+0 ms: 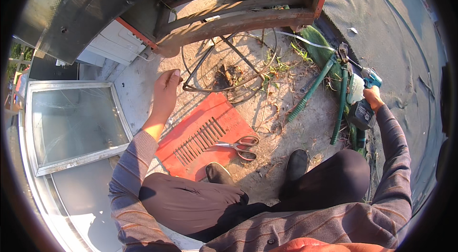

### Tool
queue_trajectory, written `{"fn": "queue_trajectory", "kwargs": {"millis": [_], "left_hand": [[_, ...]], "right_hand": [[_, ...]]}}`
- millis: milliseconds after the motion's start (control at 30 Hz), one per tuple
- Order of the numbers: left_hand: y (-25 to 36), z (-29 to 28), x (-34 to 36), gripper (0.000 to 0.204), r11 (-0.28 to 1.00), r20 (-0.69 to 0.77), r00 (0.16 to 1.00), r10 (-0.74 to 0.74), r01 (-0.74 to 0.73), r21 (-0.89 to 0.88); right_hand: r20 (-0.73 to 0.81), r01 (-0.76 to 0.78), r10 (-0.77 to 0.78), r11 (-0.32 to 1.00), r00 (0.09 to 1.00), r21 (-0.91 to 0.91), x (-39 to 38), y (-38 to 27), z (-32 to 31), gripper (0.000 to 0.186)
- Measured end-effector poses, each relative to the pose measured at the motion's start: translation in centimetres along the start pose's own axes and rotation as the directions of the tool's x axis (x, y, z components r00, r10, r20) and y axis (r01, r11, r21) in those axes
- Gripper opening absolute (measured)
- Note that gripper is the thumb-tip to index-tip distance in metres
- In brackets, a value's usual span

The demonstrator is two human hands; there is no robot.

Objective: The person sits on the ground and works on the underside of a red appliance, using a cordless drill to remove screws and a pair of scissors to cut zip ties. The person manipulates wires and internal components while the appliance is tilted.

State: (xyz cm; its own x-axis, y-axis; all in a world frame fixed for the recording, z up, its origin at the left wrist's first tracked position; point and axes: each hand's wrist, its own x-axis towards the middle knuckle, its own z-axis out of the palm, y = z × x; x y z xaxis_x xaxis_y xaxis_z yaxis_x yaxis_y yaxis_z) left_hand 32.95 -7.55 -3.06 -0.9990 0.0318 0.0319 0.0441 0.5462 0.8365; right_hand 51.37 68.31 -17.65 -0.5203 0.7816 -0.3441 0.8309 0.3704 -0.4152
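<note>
At our right side: our right hand (373, 95) is wrapped around the grip of a teal and black cordless power tool (372, 79), held above the edge of the grey sheet.
Tool's battery: a dark block (361, 114) sits at its lower end, toward our right knee; the nose points up and left.
Left hand: our left hand (165, 92) is raised over the ground, thumb and fingers drawn together; we see something dark at the fingertips but cannot tell whether it is gripped.
Green-handled tool: just left of the power tool we see a long two-handled tool (312, 91), its handles spread toward us, its metal head near the power tool's nose.
White strip: a narrow band (315, 43) runs from the brown frame to that head.
Red panel: a slotted red sheet (210, 109) lies before our feet.
Scissors: a dark-handled pair (234, 145) rests with its blades over the panel, handle loops at its edge.
Loops and rods: dark cable and rods (205, 61) lie beyond our left hand.
Farther out: we see a brown frame (234, 28) ahead, a framed glass pane (76, 123) at left and a grey sheet (396, 32) at right.
</note>
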Motion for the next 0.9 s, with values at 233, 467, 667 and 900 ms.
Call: {"fn": "queue_trajectory", "kwargs": {"millis": [233,467,667,900], "left_hand": [[-1.1,-0.1,-0.2,0.042,0.984,0.273,0.948,-0.166,0.177,-0.018],[-1.0,-0.2,-0.1,0.047,0.993,0.326,0.939,-0.11,0.093,0.067],[-0.1,0.2,0.2,0.054,0.984,0.321,0.933,-0.165,0.175,-0.005],[-0.1,0.9,0.3,0.047,0.975,0.299,0.935,-0.19,0.216,-0.058]], "right_hand": [[0.034,0.074,-0.066,0.921,0.997,-0.382,0.4,1.4,1.2,0.029],[0.102,0.3,-0.342,0.597,0.934,-0.744,-7.4,-6.6,-3.6,0.034],[0.228,0.532,-0.525,0.553,0.82,-0.641,-10.1,-15.8,-1.8,0.044],[0.474,0.74,-0.59,0.371,0.654,-0.561,-12.1,-28.6,3.5,0.043]]}}
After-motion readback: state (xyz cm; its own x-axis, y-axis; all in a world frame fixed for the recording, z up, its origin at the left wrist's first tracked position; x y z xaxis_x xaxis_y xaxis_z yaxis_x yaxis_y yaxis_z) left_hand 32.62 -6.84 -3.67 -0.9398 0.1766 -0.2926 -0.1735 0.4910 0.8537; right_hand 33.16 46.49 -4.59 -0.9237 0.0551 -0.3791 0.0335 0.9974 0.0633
